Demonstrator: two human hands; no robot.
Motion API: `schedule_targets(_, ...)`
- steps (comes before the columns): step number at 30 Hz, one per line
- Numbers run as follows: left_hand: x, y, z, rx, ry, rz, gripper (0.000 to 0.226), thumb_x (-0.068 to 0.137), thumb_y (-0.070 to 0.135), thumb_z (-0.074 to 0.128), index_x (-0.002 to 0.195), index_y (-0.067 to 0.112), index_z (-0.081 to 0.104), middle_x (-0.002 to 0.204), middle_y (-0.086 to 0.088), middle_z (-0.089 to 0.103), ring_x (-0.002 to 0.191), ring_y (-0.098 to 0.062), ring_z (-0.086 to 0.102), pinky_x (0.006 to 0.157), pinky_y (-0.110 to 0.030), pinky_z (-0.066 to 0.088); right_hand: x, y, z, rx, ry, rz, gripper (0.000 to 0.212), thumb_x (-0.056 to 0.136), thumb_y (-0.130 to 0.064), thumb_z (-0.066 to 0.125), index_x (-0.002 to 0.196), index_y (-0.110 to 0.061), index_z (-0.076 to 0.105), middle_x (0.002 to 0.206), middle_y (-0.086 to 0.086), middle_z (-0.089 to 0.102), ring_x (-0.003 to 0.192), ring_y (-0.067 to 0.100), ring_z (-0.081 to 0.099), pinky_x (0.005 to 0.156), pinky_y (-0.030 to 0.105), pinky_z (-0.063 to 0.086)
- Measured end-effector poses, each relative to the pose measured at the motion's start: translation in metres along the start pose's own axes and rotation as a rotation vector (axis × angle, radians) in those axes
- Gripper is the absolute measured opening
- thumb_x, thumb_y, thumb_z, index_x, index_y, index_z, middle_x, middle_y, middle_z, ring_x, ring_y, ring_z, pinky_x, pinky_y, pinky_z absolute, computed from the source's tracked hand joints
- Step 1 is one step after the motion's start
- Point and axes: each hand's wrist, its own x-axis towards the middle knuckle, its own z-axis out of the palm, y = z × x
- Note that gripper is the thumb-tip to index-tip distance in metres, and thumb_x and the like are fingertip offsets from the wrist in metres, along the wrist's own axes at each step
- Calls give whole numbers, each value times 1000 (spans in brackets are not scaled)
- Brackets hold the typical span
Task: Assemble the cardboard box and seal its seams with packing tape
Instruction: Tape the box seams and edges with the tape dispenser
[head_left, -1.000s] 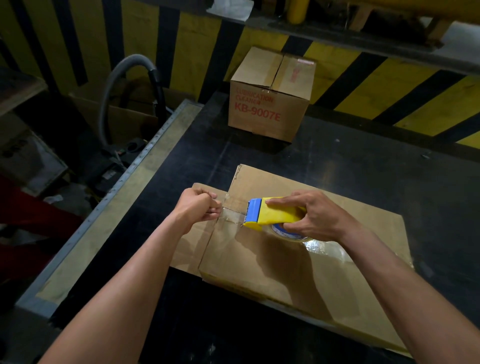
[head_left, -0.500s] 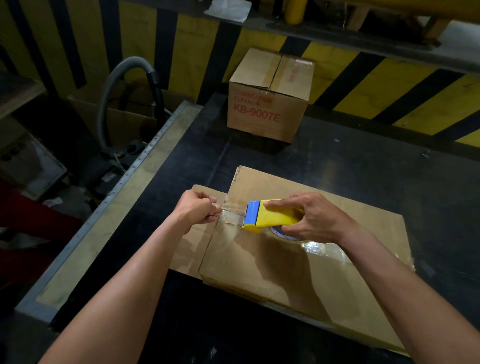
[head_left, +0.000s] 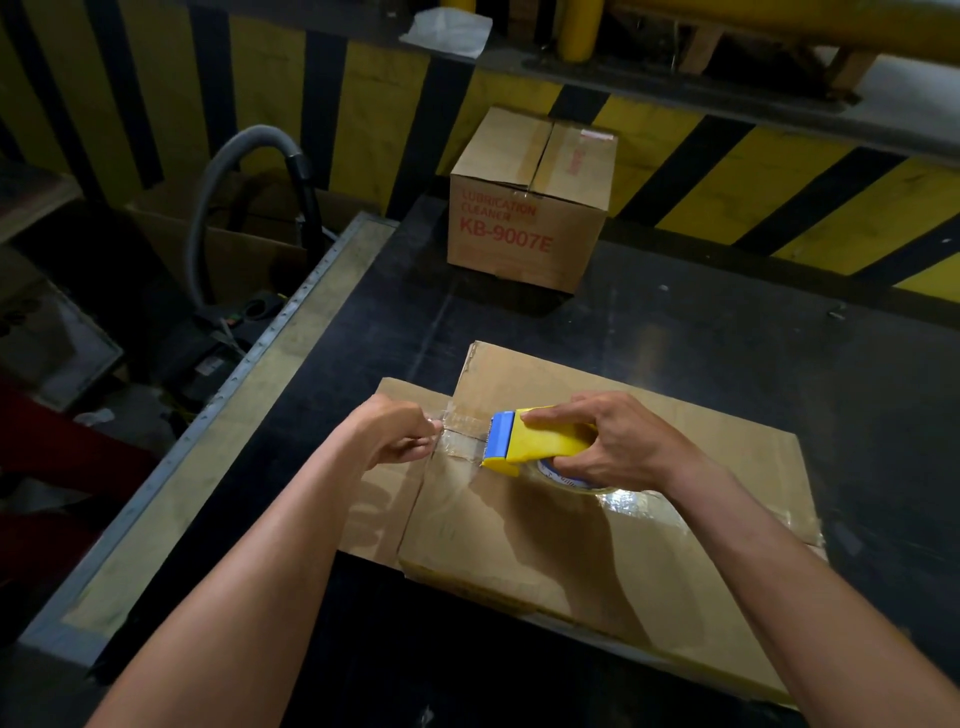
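Observation:
A brown cardboard box (head_left: 561, 545) lies on the black table (head_left: 727, 338), its top seam covered by a shiny strip of clear tape (head_left: 634, 506). My right hand (head_left: 618, 441) grips a yellow tape dispenser with a blue blade end (head_left: 535, 436) on top of the box, near its left edge. My left hand (head_left: 400, 428) pinches the free end of the tape (head_left: 462, 431), which stretches from the dispenser over the box's left edge. A folded-out side flap (head_left: 384, 499) lies under that hand.
A sealed box printed KB-9007E (head_left: 524, 208) stands at the table's far edge. A yellow-and-black striped wall (head_left: 779, 182) runs behind it. Left of the table's metal edge (head_left: 249, 374) are a grey hose (head_left: 223, 171) and cardboard on the floor.
Both hands hold nearly the same places. The dispenser has tilted slightly and the tape between it and my left hand is stretched a little further.

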Motion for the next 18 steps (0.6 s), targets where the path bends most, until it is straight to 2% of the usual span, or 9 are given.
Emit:
schedule_targets(4, 1, -6, -6, -1, -7, 0, 22, 79, 14, 85, 92, 4, 71, 79, -9, 70, 73, -17, 66, 91, -36, 59, 0, -2, 1, -2, 6, 6, 55, 79, -40, 77, 131, -45, 61, 88, -29, 48, 82, 1, 51, 63, 15, 37)
schedule_targets(7, 4, -9, -4, -32, 71, 181, 30, 73, 5, 88, 95, 9, 67, 89, -12, 73, 75, -17, 70, 84, -38, 62, 1, -5, 0, -9, -2, 6, 55, 79, -39, 77, 131, -45, 61, 85, -30, 45, 82, -1, 50, 63, 14, 36)
schedule_targets(9, 2, -11, -1, 37, 149, 317, 19, 71, 0, 84, 84, 11, 75, 88, -11, 75, 79, -19, 74, 77, -36, 64, 1, -6, -2, -12, 4, 1, 54, 79, -38, 78, 130, -44, 62, 82, -32, 44, 82, -7, 49, 65, 12, 37)
schedule_targets(12, -2, -20, 6, 179, 176, 474, 22, 78, 3, 73, 72, 24, 80, 76, 8, 76, 80, -13, 74, 76, -36, 63, 0, -7, -3, -7, 6, -3, 54, 79, -36, 79, 130, -42, 63, 82, -34, 43, 84, -13, 47, 68, 8, 37)
schedule_targets(15, -4, -31, 15, 293, 237, 601, 27, 87, 7, 64, 91, 27, 81, 83, 10, 78, 86, -10, 72, 82, -36, 61, -2, -6, -2, 0, 10, -7, 55, 79, -37, 78, 132, -41, 62, 85, -36, 43, 84, -13, 48, 68, 8, 37)
schedule_targets(17, -7, -37, 22, 397, 295, 665, 31, 93, 6, 55, 113, 19, 76, 92, -4, 78, 91, -21, 71, 84, -38, 59, -2, -6, -3, -4, 6, -6, 55, 80, -38, 78, 133, -41, 61, 85, -37, 42, 84, -14, 47, 68, 8, 37)
schedule_targets(18, -9, -40, 26, 441, 313, 707, 33, 94, 4, 51, 117, 15, 73, 93, -10, 77, 91, -28, 70, 80, -39, 57, -2, -7, -3, -11, 4, -8, 55, 80, -38, 77, 133, -41, 61, 86, -37, 42, 84, -14, 47, 68, 7, 36)
